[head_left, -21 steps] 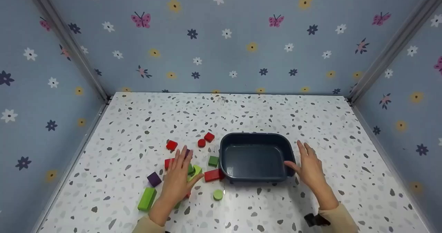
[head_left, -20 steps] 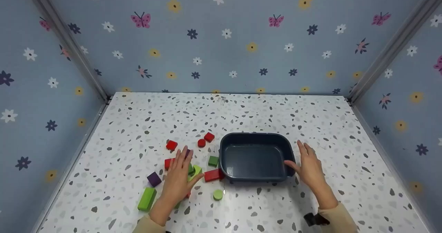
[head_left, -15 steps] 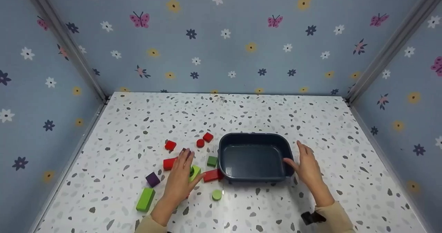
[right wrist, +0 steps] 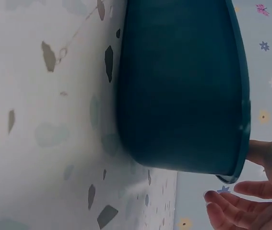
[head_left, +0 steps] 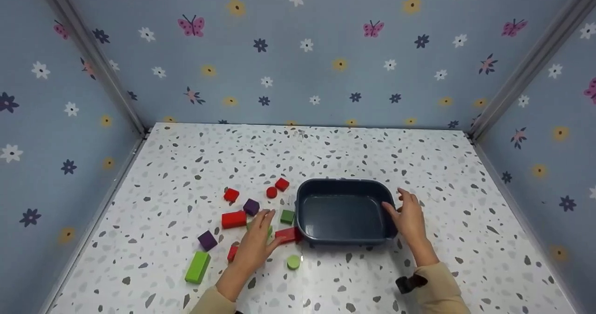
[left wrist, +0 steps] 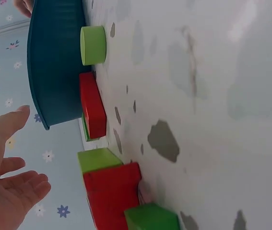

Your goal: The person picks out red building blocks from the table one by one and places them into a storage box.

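My left hand (head_left: 253, 245) hovers with extended, spread fingers over the toy blocks left of the tub, holding nothing. Partly hidden beneath it is a light green block (left wrist: 96, 159). The thumb points towards a red block (head_left: 286, 235) that lies against the tub's left wall. At the tub's right end, my right hand (head_left: 410, 220) has its thumb over the rim and its loosely bent fingers outside. The right wrist view shows those fingers apart from the wall. The dark blue plastic tub (head_left: 347, 218) has nothing in it.
Around the left hand lie a red block (head_left: 234, 220), purple blocks (head_left: 207, 241), a long light green block (head_left: 198, 267) and a light green cylinder (head_left: 293, 262). Further back are a red cylinder (head_left: 272, 192) and red cubes (head_left: 282, 184). Patterned walls enclose the speckled table (head_left: 354, 153).
My left hand has shifted right and slightly nearer, uncovering the red and purple blocks. The right hand has moved left, bringing its thumb to the tub's rim. The tub stays in place.
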The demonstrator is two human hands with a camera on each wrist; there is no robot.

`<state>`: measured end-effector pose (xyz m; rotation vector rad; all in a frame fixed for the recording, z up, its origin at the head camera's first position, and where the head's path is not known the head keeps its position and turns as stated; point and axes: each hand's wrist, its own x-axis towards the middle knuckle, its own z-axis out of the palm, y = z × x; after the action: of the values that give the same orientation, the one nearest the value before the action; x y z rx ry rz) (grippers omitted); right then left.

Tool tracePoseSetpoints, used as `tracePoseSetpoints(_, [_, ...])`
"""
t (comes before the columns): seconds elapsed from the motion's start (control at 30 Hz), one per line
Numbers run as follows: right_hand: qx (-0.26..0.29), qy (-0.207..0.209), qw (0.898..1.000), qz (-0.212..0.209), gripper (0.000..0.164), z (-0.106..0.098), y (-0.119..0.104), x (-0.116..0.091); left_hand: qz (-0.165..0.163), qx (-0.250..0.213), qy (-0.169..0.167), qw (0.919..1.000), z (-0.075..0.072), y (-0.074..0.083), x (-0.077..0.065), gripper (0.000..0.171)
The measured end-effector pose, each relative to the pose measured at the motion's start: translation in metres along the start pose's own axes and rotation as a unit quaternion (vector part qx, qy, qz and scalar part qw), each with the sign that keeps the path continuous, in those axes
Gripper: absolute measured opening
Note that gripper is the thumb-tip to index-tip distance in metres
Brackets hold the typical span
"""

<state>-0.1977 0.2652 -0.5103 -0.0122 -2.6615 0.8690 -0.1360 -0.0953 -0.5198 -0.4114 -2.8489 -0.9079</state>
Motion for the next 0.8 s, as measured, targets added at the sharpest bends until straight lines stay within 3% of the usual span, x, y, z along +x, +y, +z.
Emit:
tracePoseSetpoints(0.17, [-0.019, -0.006, 1.0, 0.016, 0.051, 0.004, 0.0, 0.003, 0.027, -0.013, -0.007, 0.9995, 0.008, 0.002, 0.0, 0.061])
tracePoseSetpoints(0.37, [-0.034, -0.03, 0.998, 0.042, 0.048, 0.007, 0.0, 0.005, 0.023, -0.007, -0.022, 0.9995, 0.016, 0.005, 0.001, 0.051])
tracePoseSetpoints(0.6, [-0.037, -0.054, 0.995, 0.073, 0.038, 0.009, 0.004, 0.005, 0.061, -0.005, 0.01, 0.9981, 0.026, 0.005, 0.005, 0.036])
tracePoseSetpoints(0.8, [-0.04, -0.062, 0.993, 0.087, 0.028, 0.012, 0.004, 0.005, 0.077, 0.005, 0.018, 0.9968, 0.035, 0.005, 0.006, 0.034])
